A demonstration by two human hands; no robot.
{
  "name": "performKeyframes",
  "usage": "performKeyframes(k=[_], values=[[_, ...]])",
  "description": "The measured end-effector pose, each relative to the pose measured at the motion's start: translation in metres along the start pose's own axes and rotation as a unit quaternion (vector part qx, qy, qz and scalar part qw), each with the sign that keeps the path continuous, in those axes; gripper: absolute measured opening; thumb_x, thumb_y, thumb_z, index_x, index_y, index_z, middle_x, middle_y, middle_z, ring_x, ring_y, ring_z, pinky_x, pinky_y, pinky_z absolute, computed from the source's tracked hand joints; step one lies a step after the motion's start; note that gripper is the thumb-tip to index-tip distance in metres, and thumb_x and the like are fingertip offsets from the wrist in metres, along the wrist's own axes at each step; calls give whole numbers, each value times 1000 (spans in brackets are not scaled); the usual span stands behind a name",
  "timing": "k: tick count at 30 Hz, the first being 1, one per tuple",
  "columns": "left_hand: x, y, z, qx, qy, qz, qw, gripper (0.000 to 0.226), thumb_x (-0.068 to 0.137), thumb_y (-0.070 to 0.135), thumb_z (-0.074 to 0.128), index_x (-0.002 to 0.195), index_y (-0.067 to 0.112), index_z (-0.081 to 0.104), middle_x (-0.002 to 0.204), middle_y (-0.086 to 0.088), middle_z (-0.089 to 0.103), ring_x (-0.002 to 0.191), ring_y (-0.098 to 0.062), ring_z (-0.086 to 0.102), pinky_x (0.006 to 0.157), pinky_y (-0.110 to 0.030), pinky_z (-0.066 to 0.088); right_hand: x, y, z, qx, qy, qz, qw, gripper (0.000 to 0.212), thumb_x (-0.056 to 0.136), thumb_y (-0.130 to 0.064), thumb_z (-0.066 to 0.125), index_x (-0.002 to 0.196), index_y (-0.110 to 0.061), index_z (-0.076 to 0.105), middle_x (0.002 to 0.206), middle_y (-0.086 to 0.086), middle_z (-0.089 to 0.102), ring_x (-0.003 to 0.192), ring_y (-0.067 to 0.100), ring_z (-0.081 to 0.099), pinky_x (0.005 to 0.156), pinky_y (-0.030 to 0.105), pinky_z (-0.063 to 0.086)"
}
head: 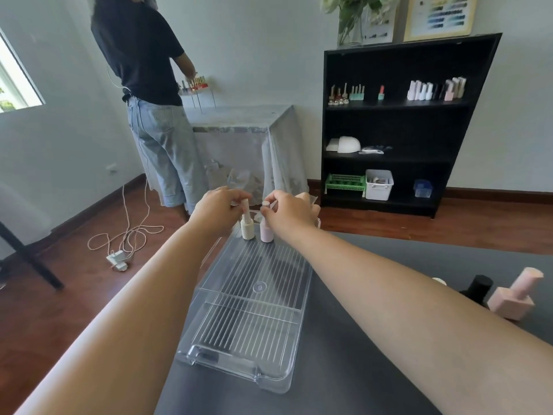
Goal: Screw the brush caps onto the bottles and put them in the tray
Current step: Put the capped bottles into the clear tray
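A clear ribbed plastic tray [248,313] lies on the dark table. Two capped bottles stand upright side by side at its far end: a cream bottle [247,229] on the left and a pale pink bottle [267,232] on the right. My left hand [217,209] pinches the cream bottle's tall cap. My right hand [288,212] pinches the pink bottle's cap, which is mostly hidden by my fingers. On the table at the right stand a pink square bottle [513,298] with its cap on, a black bottle [477,290] and a cream piece [439,281], part hidden by my arm.
Another person [155,94] stands with their back to me at a cloth-covered table [239,127]. A black shelf unit [398,121] with polish bottles and bins stands against the right wall. A cable and power strip [119,247] lie on the wooden floor at left.
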State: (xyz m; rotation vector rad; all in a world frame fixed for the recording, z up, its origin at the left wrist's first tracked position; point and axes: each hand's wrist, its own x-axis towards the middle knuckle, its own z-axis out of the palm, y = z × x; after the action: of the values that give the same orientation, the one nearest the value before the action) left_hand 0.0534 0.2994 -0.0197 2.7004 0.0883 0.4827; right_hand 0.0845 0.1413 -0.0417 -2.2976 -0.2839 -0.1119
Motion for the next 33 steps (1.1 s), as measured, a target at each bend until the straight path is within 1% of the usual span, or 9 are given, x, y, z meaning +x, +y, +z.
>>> performKeyframes(k=[4,7,12,15,19,24,28,30,33], values=[[-1,-2,0,6,18,4,1000,30,91,19,65,120,25,71,112,-2,70,99,-17,64,80,-23,42,5,-10,5,-20,-16,-34,999,4,90,-42,50,88,-40,52,98,-4,66,114,23,36,74,36,17],[-4,-3,-2,15,9,-3,1000,34,92,19,63,124,27,68,115,0,71,102,-16,64,81,-26,46,4,-15,6,-36,-19,-42,998,10,92,-43,49,96,-39,57,97,-5,69,113,22,38,74,37,17],[-8,8,-11,5,16,9,1000,53,92,17,61,143,29,48,128,1,63,101,-18,60,91,-36,49,-5,-16,-18,-42,-59,-36,997,44,89,-25,54,129,-40,47,103,-5,70,122,21,39,82,37,19],[-11,25,-23,-31,69,35,997,54,91,9,58,140,28,47,121,2,64,101,-17,59,90,-39,50,-27,-18,-55,-25,17,-102,994,50,86,-16,51,129,-40,48,88,-11,67,113,19,44,85,38,22],[-22,63,-37,-57,108,85,989,46,91,6,53,132,27,53,107,5,66,97,-16,61,86,-37,52,-74,-3,-117,24,151,-181,972,36,84,-21,59,114,-41,58,81,-15,66,102,10,45,83,36,21],[-49,126,-32,-76,6,169,983,29,91,15,62,114,31,65,90,20,62,85,2,60,75,-20,48,-130,52,-193,-23,213,-170,962,22,85,-24,61,95,-43,63,78,-19,64,98,4,42,84,34,20],[-81,175,-4,-92,-110,223,964,27,89,27,68,115,33,66,96,16,67,88,1,62,75,-8,42,-159,106,-237,-17,138,-96,986,21,86,-20,62,91,-40,65,77,-18,65,82,-1,53,72,24,41],[-97,197,15,-84,-156,240,955,33,87,33,70,119,31,64,103,11,66,92,-5,63,80,-14,45,-170,128,-250,-12,96,-55,994,23,84,-20,66,94,-41,66,84,-17,65,80,-2,57,64,21,47],[-119,224,41,-87,-208,226,948,41,85,41,71,124,31,61,109,11,59,94,-10,61,84,-23,46,-181,148,-253,-65,16,-25,997,33,82,-25,71,107,-45,61,103,-18,62,90,-3,55,69,17,44]])
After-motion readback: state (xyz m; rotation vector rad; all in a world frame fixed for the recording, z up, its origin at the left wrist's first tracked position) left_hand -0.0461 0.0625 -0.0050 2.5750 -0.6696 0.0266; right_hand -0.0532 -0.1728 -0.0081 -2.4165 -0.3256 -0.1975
